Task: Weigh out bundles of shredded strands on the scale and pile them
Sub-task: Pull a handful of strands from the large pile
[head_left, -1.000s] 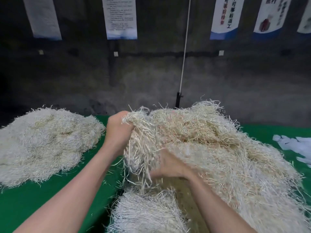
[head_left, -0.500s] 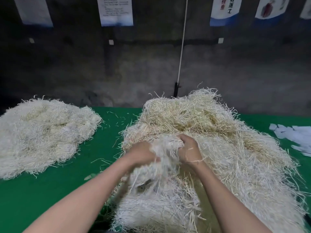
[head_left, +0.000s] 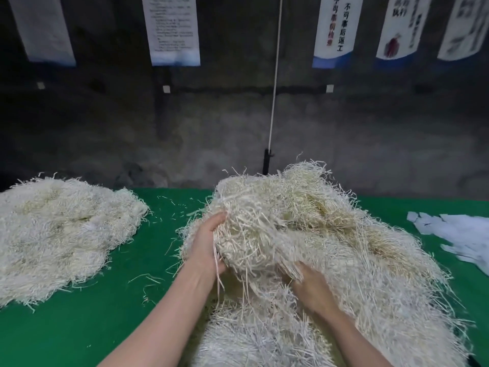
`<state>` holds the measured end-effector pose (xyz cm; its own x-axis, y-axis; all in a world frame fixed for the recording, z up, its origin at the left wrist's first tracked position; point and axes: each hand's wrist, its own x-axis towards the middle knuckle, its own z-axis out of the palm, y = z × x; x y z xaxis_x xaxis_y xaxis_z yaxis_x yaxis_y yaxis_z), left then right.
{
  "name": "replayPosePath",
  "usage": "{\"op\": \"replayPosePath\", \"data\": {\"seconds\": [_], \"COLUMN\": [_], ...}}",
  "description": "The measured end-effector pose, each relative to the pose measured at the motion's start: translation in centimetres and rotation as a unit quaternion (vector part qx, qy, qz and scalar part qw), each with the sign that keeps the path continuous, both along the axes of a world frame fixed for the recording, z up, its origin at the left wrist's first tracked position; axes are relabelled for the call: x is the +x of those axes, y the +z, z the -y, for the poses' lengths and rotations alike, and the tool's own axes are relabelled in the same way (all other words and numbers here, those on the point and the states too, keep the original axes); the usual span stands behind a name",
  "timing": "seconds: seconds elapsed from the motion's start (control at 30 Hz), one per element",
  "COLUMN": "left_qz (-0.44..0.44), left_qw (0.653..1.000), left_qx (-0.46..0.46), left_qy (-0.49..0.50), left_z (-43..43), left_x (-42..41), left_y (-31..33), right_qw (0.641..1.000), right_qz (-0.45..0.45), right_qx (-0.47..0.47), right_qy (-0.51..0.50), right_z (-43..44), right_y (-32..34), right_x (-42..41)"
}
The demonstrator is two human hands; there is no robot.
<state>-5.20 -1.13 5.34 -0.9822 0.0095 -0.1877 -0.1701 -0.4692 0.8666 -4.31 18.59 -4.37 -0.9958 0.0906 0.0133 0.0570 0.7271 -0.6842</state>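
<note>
nearest the camera, a whiter mass of strands [head_left: 254,340] lies at the bottom edge, between the two forearms. the right hand [head_left: 313,291] is pushed back-up into the strands just above that mass. its fingertips are buried, so it cannot be told whether it grips. the left hand [head_left: 209,245] is set against the left side of a clump of shredded strands [head_left: 251,234], fingers curled into it and gripping. loose strands hang down past the wrist. the clump sits raised at the near-left edge of the main heap [head_left: 357,247] and merges into it. the heap, cream to straw-coloured, covers the centre-right of the green bench [head_left: 105,327]. a second, flatter pile [head_left: 58,234] lies well apart on the bench's left side, with stray strands scattered between. pale paper scraps [head_left: 463,234] lie at the right edge. behind the bench stands a dark wall [head_left: 370,141]. a white cord [head_left: 275,75] hangs down it, and printed sheets [head_left: 172,30] hang along the top.
</note>
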Motion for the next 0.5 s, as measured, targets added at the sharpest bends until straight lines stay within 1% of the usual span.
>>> {"op": "replayPosePath", "data": {"seconds": [0.1,0.13,0.2,0.23,0.3,0.33,0.37,0.4,0.43,0.47,0.5], "left_qz": [-0.021,-0.036,-0.059,-0.063,-0.051,-0.043,-0.044,-0.055,-0.065,-0.081,-0.100], "left_qw": [0.999,0.998,0.997,0.997,0.997,0.996,0.995,0.992,0.990,0.989,0.988], "left_qx": [-0.031,-0.036,-0.016,-0.001,0.023,0.040,0.059,0.079,0.092,0.090,0.083], "left_qy": [-0.011,-0.031,-0.053,-0.052,-0.058,-0.060,-0.067,-0.076,-0.085,-0.090,-0.081], "left_z": [0.4,0.6,1.6,2.3,3.5,3.7,3.7,3.4,3.1,3.0,3.2], "left_x": [0.4,0.5,0.4,0.1,-0.1,0.1,0.1,0.2,0.5,0.6,0.5], "left_y": [-0.3,0.0,0.2,0.3,0.4,0.5,0.5,0.8,1.4,2.2,3.0], "right_qw": [0.999,0.998,0.997,0.993,0.972,0.963,0.959,0.968,0.971,0.977,0.981], "right_qz": [-0.013,-0.013,-0.045,-0.086,-0.198,-0.233,-0.238,-0.214,-0.193,-0.168,-0.130], "right_qx": [0.048,0.045,0.027,0.049,0.109,0.115,0.128,0.087,0.095,0.084,0.091], "right_qy": [0.014,0.029,0.056,0.060,0.068,0.075,0.090,0.101,0.103,0.098,0.110], "right_z": [-0.6,-0.3,0.3,0.8,2.0,3.1,4.3,5.5,6.5,7.3,7.3], "right_y": [-0.2,0.2,1.4,2.4,4.1,4.9,5.3,5.6,5.3,4.9,4.3], "right_x": [0.8,1.1,1.3,1.3,0.8,0.4,0.0,-0.4,-1.2,-2.0,-2.5]}}
